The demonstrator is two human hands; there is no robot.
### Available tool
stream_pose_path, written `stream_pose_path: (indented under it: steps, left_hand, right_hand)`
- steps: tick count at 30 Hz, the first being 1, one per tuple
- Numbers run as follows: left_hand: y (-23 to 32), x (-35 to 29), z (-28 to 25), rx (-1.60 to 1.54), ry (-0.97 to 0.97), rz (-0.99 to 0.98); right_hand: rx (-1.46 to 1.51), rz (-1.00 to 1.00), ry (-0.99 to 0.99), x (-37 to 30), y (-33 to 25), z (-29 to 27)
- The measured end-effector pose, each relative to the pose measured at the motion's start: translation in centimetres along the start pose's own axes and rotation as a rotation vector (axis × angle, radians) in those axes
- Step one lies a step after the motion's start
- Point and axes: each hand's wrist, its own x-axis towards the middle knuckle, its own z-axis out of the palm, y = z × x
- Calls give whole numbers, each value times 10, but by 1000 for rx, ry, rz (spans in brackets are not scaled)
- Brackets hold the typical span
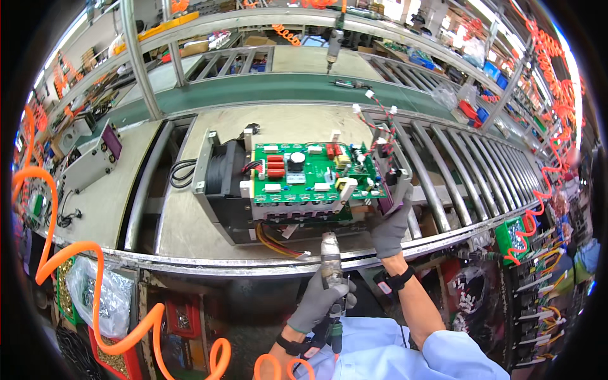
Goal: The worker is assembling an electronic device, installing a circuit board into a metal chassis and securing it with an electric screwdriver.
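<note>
My gloved left hand [318, 303] is wrapped round a pneumatic screwdriver [330, 261], held upright in front of the bench edge with its metal end toward the machine. My gloved right hand [391, 233] grips the lower corner of the end panel [400, 190] on the machine's right side; some fingers are hidden behind it. Between the panels lies a green circuit board [294, 174] with red, white and yellow parts. Beneath it sits a dark casing [231, 218]. Red and black wires with white plugs [369, 94] rise above the end panel, and a yellow-brown wire bundle [278, 246] hangs at the front.
Metal rollers [462, 171] run to the right. A second unit [95, 158] stands at left. An orange coiled hose [95, 253] crosses the left foreground. Another screwdriver [334, 45] hangs beyond, over a green belt [253, 90]. Below the edge are a bagged lot of screws [104, 297] and a green bin [510, 237].
</note>
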Motion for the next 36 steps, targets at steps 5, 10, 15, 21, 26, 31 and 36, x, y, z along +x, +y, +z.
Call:
stream_pose_path:
  steps: [5,10,15,21,26,31,36]
  left_hand:
    - [1,11,-3,-14,-16,18]
    - [1,21,-1,-25,-18,14]
    - [-2,32,-3,-1,15,13]
    - [-7,45,-3,-7,2,35]
    - [-8,51,-2,9,-9,43]
    - [-4,53,-7,17,-8,-4]
    - [-6,50,-7,-61,-53,-4]
  right_hand:
    - [28,-76,64,-5,11,7]
    - [47,-39,19,1,4,3]
    - [-30,127,55,2,-1,5]
    - [-99,29,130,0,6,10]
    - [-14,147,109,0,9,11]
    - [8,183,96,-1,4,10]
    - [-36,104,131,-1,5,13]
